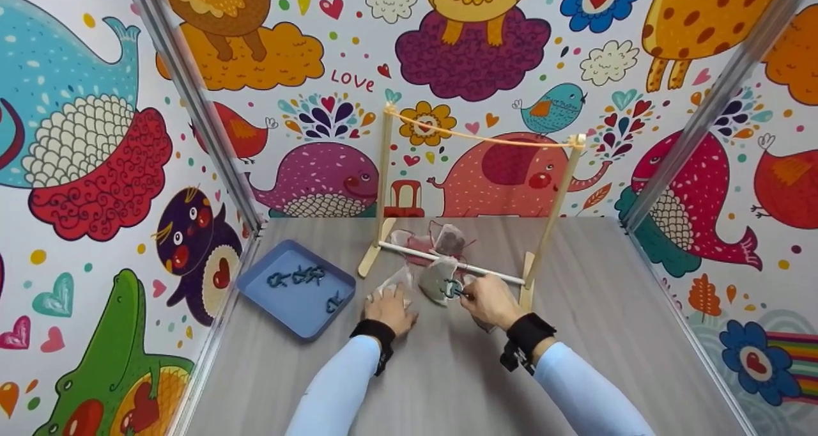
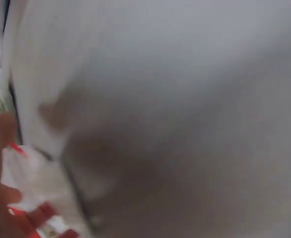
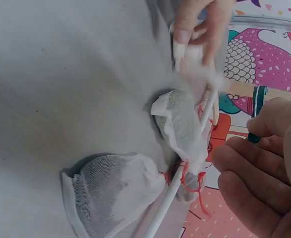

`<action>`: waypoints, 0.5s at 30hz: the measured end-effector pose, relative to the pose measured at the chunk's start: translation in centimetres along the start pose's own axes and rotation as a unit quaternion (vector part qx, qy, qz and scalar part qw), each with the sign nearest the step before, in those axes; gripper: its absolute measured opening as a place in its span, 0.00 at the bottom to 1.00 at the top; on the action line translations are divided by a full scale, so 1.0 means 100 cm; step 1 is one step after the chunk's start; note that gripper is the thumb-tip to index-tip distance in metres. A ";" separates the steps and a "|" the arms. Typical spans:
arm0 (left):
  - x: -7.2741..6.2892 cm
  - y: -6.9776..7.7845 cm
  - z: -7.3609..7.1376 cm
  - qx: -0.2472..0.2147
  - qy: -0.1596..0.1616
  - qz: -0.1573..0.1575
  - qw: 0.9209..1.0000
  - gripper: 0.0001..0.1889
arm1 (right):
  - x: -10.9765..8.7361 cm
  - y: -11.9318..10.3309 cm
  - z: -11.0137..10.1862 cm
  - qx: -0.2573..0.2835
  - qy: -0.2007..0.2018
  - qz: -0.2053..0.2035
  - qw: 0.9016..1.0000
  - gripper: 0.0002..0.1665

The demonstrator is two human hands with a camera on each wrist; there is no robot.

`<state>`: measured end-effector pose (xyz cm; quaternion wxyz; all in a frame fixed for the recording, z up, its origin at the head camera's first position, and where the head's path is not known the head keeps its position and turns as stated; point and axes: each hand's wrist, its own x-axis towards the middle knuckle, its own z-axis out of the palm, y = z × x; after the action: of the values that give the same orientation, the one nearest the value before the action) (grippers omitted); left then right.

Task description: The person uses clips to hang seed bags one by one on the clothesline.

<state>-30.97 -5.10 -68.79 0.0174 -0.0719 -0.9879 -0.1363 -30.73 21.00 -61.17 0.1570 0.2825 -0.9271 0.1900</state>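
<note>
Printed walls (image 1: 326,78): cartoon whales, birds and an elephant, rising on three sides from where I stand.
Worktop (image 1: 594,321): grey, wood-grained, carrying everything else.
Wooden frame (image 1: 385,174): two uprights on flat feet near the back wall, a white rod (image 1: 415,253) low between them, an orange cord (image 1: 498,140) across the top.
Blue tray (image 1: 294,311): on the person's left, well apart from the mesh bags (image 3: 180,121).
Right hand (image 1: 495,302): near the rod, thumb and forefinger pinching a green clip (image 3: 256,111); the other fingers loosely bent.
Left hand (image 1: 388,311): on a pale bag (image 1: 401,281) by the frame's left foot; whether its fingers grip, I can't tell.
Mesh bags: whitish, showing darker filling, lying about the rod; a dark-filled one (image 3: 113,191) rests on the near side.
Tray clips (image 1: 309,275): several, dark green, some bunched, one near the right corner.
Red threads (image 3: 187,176): tangled at the bags' necks.
</note>
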 end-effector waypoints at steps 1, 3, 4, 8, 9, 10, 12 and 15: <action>-0.001 0.001 -0.001 0.016 0.010 -0.011 1.000 0.39 | 0.000 0.000 -0.001 0.000 -0.004 0.004 1.000 0.20; -0.002 0.004 -0.004 0.043 0.010 -0.035 0.998 0.42 | -0.002 0.000 -0.001 -0.002 -0.012 0.010 1.000 0.19; -0.002 0.005 -0.003 0.054 0.008 -0.045 0.997 0.43 | -0.002 0.000 -0.002 -0.002 -0.016 0.012 1.000 0.18; -0.003 0.009 0.002 0.093 0.015 -0.074 0.993 0.39 | -0.004 -0.001 -0.002 -0.013 -0.028 0.016 0.999 0.17; -0.002 0.011 0.002 0.101 0.020 -0.078 0.992 0.35 | -0.004 -0.002 -0.003 -0.017 -0.028 0.016 0.999 0.17; -0.001 0.012 0.002 0.108 0.023 -0.080 0.991 0.30 | -0.004 -0.002 -0.003 -0.019 -0.028 0.016 0.999 0.17; 0.003 0.016 -0.002 0.120 0.029 -0.079 0.989 0.20 | -0.004 -0.002 -0.004 -0.019 -0.029 0.015 0.999 0.17; 0.013 0.023 -0.023 0.113 0.037 -0.053 0.992 0.08 | -0.002 -0.003 -0.010 -0.014 -0.040 0.015 0.999 0.16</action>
<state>-31.86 -3.37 -65.86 0.0544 -0.0117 -0.9981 -0.0272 -30.20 21.29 -60.33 0.1211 0.2738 -0.9392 0.1683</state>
